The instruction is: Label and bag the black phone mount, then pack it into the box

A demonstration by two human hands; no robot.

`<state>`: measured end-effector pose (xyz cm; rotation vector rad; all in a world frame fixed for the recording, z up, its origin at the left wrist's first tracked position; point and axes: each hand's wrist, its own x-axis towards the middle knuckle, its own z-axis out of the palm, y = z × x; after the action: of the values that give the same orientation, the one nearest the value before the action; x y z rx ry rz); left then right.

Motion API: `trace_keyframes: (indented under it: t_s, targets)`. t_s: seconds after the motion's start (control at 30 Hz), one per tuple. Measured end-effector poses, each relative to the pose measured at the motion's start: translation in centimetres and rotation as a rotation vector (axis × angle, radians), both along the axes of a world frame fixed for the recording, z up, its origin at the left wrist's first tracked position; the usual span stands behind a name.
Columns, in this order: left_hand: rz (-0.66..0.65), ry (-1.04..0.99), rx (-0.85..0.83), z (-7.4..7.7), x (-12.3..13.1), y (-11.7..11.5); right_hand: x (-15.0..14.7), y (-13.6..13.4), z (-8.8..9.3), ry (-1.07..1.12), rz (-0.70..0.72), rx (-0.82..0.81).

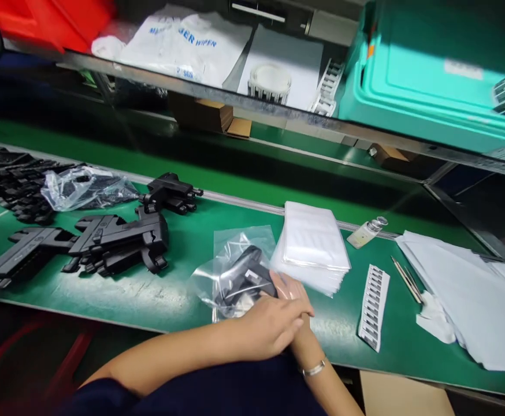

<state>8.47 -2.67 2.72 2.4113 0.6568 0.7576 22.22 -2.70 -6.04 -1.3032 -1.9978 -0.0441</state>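
Note:
A clear plastic bag (230, 271) with a black plastic part inside lies on the green bench mat (178, 242) near its front edge. My right hand (290, 289), with a bracelet on its wrist, reaches up to the bag's right edge, and its fingers pinch the bag there. My left hand (267, 326) comes in from the left and lies across the right hand. Its fingers are flat and together, with nothing visible in them. A stack of empty clear bags (311, 245) sits just right of the hands.
Black plastic gun-shaped housings (114, 240) and smaller black parts (14, 185) lie to the left, some beside a crumpled bag (83, 188). A label strip (374, 306), tweezers (406, 280), a small bottle (367, 231) and white sheets (464, 300) lie to the right. A shelf overhead holds a teal bin (434, 75).

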Motion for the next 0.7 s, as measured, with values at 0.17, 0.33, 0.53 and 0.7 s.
trace_keyframes:
  t_s: [0.17, 0.33, 0.53, 0.7]
  targets:
    - [-0.001, 0.145, 0.016, 0.1, -1.1, 0.6, 0.1, 0.5, -0.5, 0.02, -0.177, 0.073]
    - [-0.131, -0.075, 0.044, -1.5, 2.2, 0.4, -2.4, 2.1, -2.8, -0.067, -0.073, 0.112]
    - [-0.311, 0.011, 0.096, -0.3, 1.3, 0.7, -1.4, 1.1, -1.7, -0.076, 0.126, 0.151]
    - [-0.013, 0.205, 0.124, 4.7, -5.6, 2.7, -0.2, -0.5, 0.9, -0.104, 0.263, 0.273]
